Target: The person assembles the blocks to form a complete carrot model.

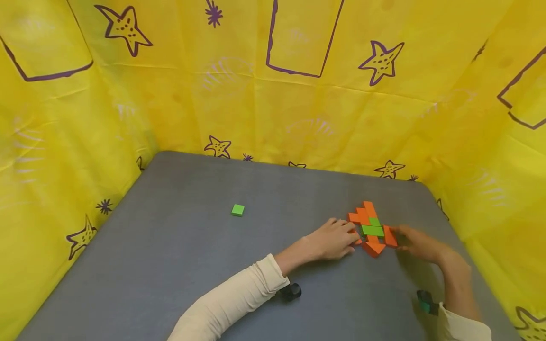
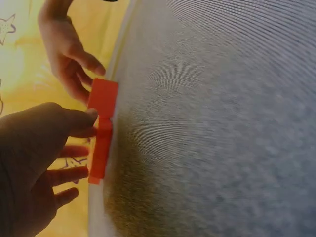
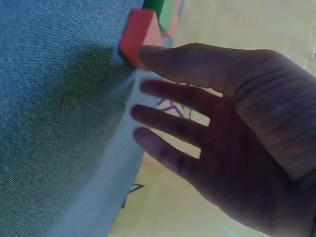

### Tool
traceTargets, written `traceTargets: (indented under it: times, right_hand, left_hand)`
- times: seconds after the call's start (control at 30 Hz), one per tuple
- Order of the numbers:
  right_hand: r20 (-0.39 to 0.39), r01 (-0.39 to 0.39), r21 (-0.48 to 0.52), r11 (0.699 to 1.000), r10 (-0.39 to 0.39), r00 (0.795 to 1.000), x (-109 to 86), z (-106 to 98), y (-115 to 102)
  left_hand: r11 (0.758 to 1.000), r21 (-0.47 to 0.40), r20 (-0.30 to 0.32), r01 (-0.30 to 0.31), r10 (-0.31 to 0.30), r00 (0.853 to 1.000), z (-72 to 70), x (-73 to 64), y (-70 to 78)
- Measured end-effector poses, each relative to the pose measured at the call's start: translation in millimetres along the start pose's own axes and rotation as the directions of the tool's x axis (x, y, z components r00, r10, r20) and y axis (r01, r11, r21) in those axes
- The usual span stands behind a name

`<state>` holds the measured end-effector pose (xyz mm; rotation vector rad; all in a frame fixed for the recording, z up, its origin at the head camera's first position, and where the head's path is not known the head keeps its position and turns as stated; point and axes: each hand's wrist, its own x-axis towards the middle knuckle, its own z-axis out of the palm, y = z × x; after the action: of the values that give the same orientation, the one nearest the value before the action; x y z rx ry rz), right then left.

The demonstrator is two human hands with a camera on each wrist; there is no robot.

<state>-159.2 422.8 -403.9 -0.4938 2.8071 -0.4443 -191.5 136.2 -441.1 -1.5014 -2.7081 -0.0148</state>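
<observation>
Flat on the grey table, orange and green blocks are set together in a figure; its middle is a green block (image 1: 372, 230). An orange triangular block (image 1: 373, 249) forms the near end. From the left, my left hand (image 1: 334, 238) reaches over an orange block (image 2: 101, 153), its fingertips at the block's edge and its fingers fairly straight. On the opposite side, my right hand (image 1: 422, 244) has its thumb against another orange block (image 1: 390, 236). In the right wrist view that hand's other fingers (image 3: 168, 116) are extended and spread apart.
A single green square block (image 1: 238, 210) lies apart, left of the figure. Yellow cloth (image 1: 298, 104) with purple starfish drawings surrounds the grey table (image 1: 187, 246) at the back and sides. Dark wrist devices (image 1: 292, 291) show beneath both forearms.
</observation>
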Motion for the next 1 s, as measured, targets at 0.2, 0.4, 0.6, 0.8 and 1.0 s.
traceTargets:
  times: [0.2,0.4,0.6,0.8,1.0]
  right_hand:
    - [-0.080,0.055,-0.048,0.997,-0.059,0.995,5.5,-0.1,-3.1]
    - [-0.064,0.045,-0.047,0.998,-0.048,0.997,9.9,2.8,-7.5]
    - [-0.134,-0.017,-0.121,0.993,0.001,0.991,8.4,-5.1,-13.8]
    - [-0.227,0.021,-0.160,0.987,-0.058,0.972,13.9,-20.3,-51.7]
    - [-0.224,0.121,-0.165,0.979,-0.157,0.962,34.5,-17.7,-108.1]
  left_hand:
    - [0.991,-0.044,-0.079,0.129,-0.132,0.988,-1.3,5.3,5.2]
    - [0.989,-0.063,-0.129,0.133,-0.140,0.982,5.9,5.9,5.1]
    - [0.991,-0.069,-0.204,0.112,-0.124,0.971,-1.9,-11.0,-12.4]
    - [0.979,-0.182,-0.238,0.087,-0.130,0.962,-22.2,-53.0,-44.7]
    - [0.920,-0.367,-0.175,0.138,-0.215,0.961,-33.7,-103.1,-78.2]
